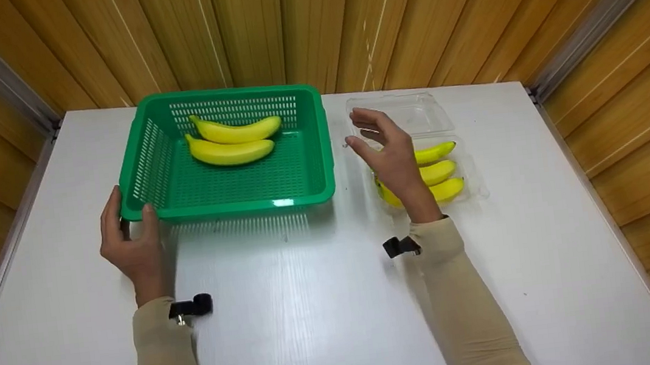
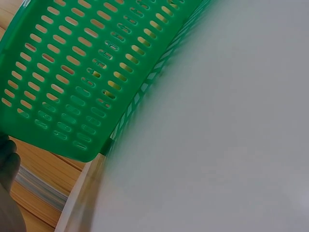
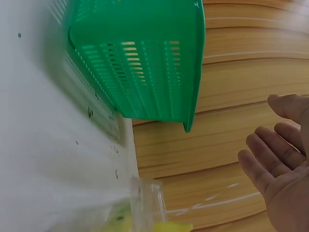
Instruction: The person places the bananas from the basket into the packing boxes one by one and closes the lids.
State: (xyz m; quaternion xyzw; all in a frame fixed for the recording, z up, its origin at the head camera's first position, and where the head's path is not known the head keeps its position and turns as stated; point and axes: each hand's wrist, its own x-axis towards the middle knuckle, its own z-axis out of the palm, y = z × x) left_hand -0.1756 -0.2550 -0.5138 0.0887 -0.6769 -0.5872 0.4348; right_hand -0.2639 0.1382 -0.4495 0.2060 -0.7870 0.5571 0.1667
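Observation:
A green plastic basket with slotted walls stands at the back left of the table. My left hand grips its front left corner, fingers along the left side and thumb at the front rim; the left wrist view catches only part of that hand. Two yellow bananas, a front one and a back one, lie side by side in the basket. To its right my right hand hovers empty, fingers and thumb apart, over a clear plastic clamshell box. Three smaller bananas show in the box, partly hidden by that hand.
The clamshell's raised lid lies toward the back edge of the white table. Wood-look panels rise behind the table and at both sides. Small black cameras are strapped to both wrists.

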